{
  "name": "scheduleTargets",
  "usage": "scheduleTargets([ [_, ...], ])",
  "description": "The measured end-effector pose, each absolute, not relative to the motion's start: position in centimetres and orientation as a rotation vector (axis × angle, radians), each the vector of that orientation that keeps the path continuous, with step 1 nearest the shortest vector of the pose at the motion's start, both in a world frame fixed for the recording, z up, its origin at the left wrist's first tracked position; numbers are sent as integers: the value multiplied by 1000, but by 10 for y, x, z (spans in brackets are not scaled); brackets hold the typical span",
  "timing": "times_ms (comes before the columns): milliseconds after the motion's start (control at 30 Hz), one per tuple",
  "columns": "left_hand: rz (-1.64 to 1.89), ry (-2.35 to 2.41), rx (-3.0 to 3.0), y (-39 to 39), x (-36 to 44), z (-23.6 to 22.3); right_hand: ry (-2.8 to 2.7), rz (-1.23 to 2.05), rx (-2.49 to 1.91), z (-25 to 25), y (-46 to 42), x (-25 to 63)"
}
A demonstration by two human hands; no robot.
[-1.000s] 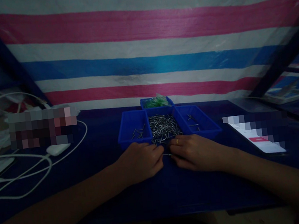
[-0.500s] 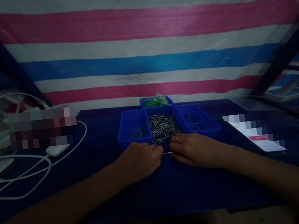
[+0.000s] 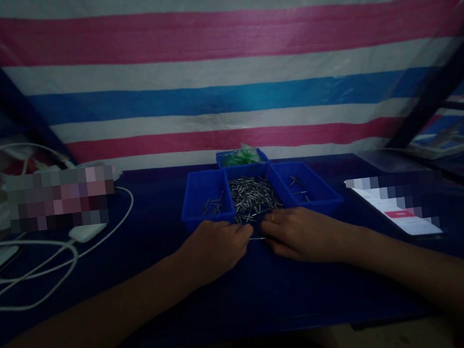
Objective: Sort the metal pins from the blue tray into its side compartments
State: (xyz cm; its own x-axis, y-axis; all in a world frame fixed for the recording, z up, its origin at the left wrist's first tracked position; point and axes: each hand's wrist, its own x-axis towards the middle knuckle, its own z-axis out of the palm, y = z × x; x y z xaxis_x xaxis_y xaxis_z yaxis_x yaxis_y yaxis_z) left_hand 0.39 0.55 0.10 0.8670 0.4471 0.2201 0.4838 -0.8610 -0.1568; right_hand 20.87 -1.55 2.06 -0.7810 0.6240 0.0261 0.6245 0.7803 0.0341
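Observation:
My left hand (image 3: 219, 246) and my right hand (image 3: 300, 234) rest on the dark blue table just in front of a pile of small metal pins (image 3: 253, 196). Both have curled fingers, and their tips meet on one thin metal pin (image 3: 258, 238) held between them. A ring shows on my right hand. The pile lies between two blue trays: the left blue tray (image 3: 206, 205) and the right blue tray (image 3: 307, 190), each with a few pins inside. Behind the pile stands a small blue tray of green pieces (image 3: 242, 157).
White cables (image 3: 48, 256) and a white charger (image 3: 88, 232) lie at the left. A phone (image 3: 399, 211) with a lit screen lies at the right. A striped pink, white and blue tarp (image 3: 220, 69) hangs behind the table. The scene is dim.
Both hands have stayed at the same spot, pinching the pin between them; only the fingers shifted slightly.

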Motion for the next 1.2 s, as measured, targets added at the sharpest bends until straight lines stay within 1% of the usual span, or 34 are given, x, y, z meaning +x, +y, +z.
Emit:
scheduleTargets([
  [400, -286, -699, -2814, 6, 4, -2, -2941, -30, -1052, 18, -15, 208],
  [1200, -290, -716, -2810, 3, 4, 2, -2947, -63, -1057, 20, -16, 207],
])
